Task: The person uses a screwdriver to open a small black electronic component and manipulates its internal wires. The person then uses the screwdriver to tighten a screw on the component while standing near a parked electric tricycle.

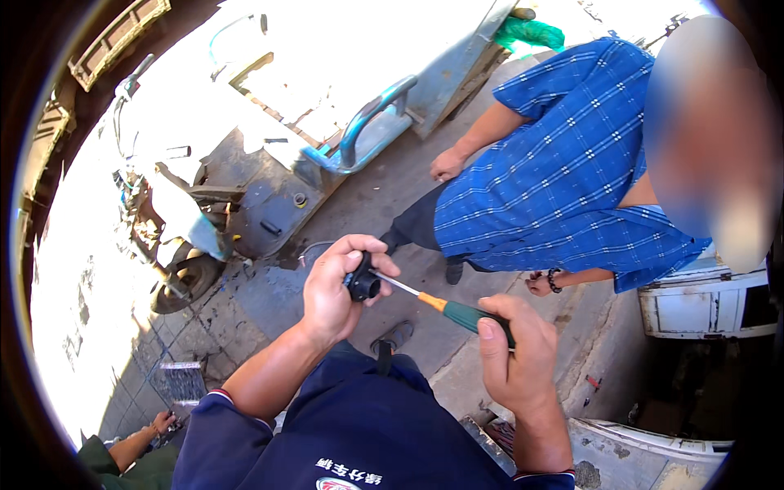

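Before me, left hand (335,286) curls fingers round a black part (357,286), probably light, rigid, best held by its sides; right hand (520,347), fingers wrapped, grips a screwdriver (462,314).

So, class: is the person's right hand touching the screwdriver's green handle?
Touching: the head view shows the right hand gripping the rear of the green handle, thumb and forefinger against it.

A person (555,196) in a blue checked shirt (523,204) stands by a dirty cart (265,204) with a blue bar (372,104) and a black wheel (196,282). Some crinkly green plastic (531,35) is behind them.
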